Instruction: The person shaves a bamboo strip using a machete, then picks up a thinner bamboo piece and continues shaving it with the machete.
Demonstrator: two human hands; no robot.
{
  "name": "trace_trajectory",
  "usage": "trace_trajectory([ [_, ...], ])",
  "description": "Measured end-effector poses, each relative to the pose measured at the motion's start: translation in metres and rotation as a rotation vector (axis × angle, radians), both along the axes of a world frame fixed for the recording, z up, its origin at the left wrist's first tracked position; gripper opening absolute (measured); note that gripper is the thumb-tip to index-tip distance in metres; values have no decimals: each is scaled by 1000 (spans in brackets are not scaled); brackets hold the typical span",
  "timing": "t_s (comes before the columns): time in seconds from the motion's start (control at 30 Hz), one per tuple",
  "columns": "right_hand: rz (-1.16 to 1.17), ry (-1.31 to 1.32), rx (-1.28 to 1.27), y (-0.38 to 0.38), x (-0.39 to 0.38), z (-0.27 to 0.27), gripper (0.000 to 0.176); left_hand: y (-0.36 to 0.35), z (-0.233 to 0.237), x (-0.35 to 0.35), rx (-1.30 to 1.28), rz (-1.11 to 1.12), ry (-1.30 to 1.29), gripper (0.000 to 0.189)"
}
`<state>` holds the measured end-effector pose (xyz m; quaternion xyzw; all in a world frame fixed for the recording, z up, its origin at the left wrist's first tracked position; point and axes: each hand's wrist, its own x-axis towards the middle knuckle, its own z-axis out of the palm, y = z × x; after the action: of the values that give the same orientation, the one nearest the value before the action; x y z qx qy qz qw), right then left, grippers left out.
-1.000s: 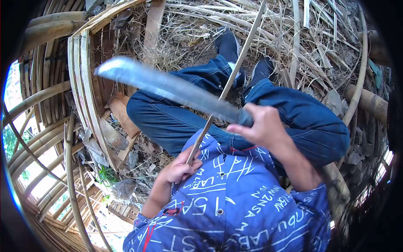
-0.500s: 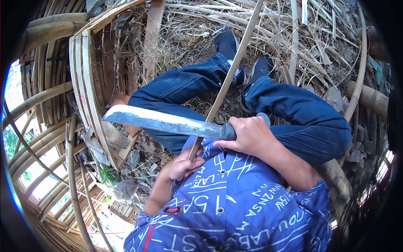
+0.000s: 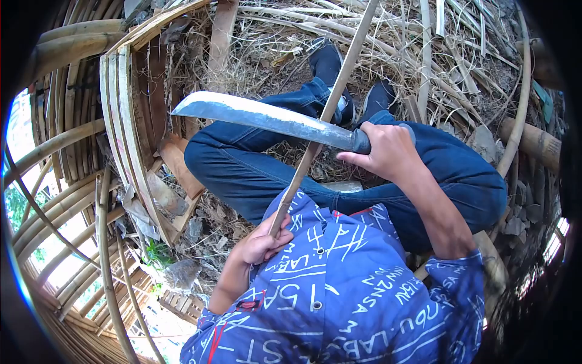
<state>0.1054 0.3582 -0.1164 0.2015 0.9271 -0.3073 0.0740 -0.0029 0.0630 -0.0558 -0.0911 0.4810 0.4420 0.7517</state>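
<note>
My right hand (image 3: 390, 150) is wrapped round the dark handle of a machete (image 3: 254, 118), whose broad blade points left across my lap. The blade crosses over a long, thin bamboo strip (image 3: 335, 97), with its handle end close to the strip. Near my belly, my left hand (image 3: 263, 246) is closed round the strip's lower end. From there the strip slants up and away between my feet. Part of the strip is hidden under the blade.
Dry shavings and split strips (image 3: 400, 48) litter the ground ahead. On the left stands a frame of bamboo slats (image 3: 124, 121), with bamboo poles (image 3: 66, 45) beyond it. A thick bamboo piece (image 3: 533, 145) lies at right. My bent legs (image 3: 442, 161) flank the work.
My right hand has moved the machete forward along the strip, away from my belly. My left hand keeps its hold with little movement.
</note>
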Motion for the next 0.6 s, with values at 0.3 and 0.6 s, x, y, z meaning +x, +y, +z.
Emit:
trace_trajectory([
  [0.3,-36,0,21,15,-2,-5,62,-7,-3,0,65,-6,8,38],
  [0.6,-513,-80,-58,125,3,-54,61,-10,-1,7,52,46,131,38],
])
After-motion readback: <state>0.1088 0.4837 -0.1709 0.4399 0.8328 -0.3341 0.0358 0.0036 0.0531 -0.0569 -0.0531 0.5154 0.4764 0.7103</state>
